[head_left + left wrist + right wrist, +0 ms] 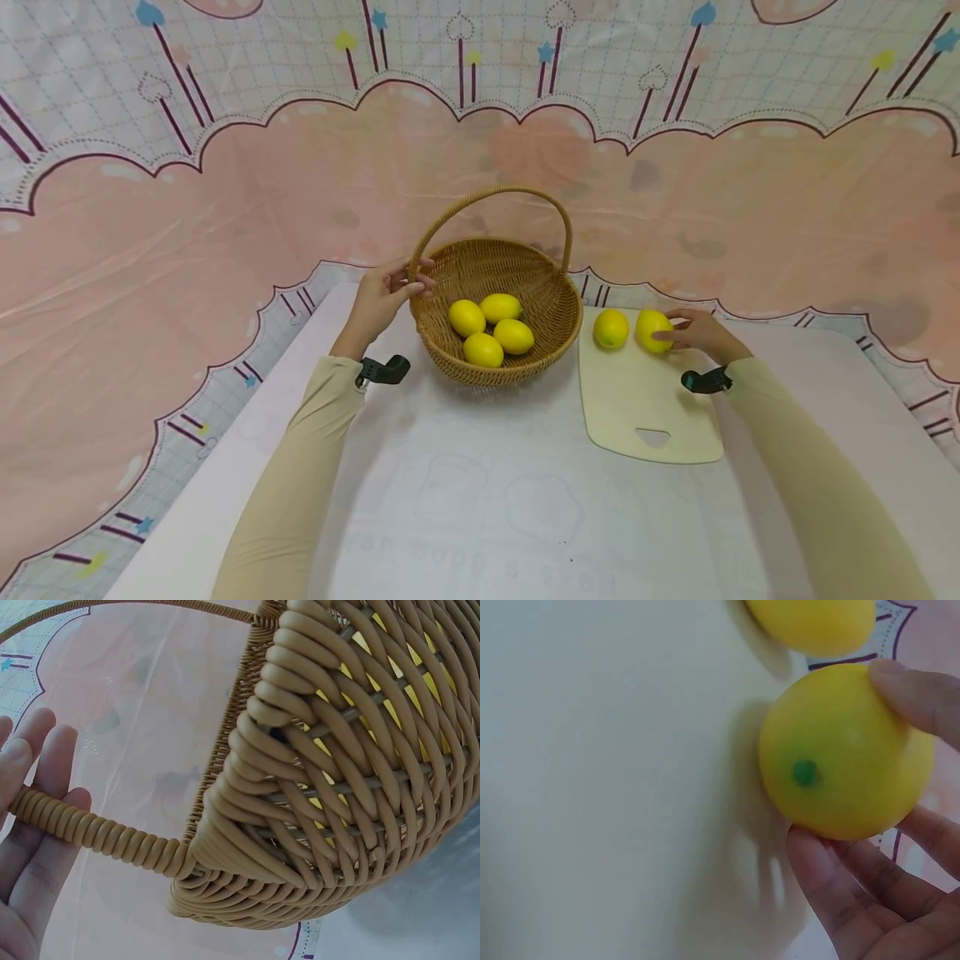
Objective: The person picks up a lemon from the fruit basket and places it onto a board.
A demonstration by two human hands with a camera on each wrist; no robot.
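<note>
A brown wicker basket [495, 375] with a tall arched handle stands at the back middle of the table, tipped towards me. Several yellow lemons [482, 350] lie inside it. My left hand [381, 298] holds the left foot of the basket handle [105, 834]; in the left wrist view the fingers pass behind it, with the thumb on the near side. At the right, my right hand [701, 332] grips a lemon [840, 761] between thumb and fingers, over the far end of a cream cutting board [637, 400]. Just left of it another lemon [611, 328] sits on the board.
A white cloth covers the table [465, 483]. Behind it hangs a pink and white patterned curtain [315, 192], which also runs along the left side. The board has a handle slot [652, 437] at its near end, and its left edge lies close to the basket.
</note>
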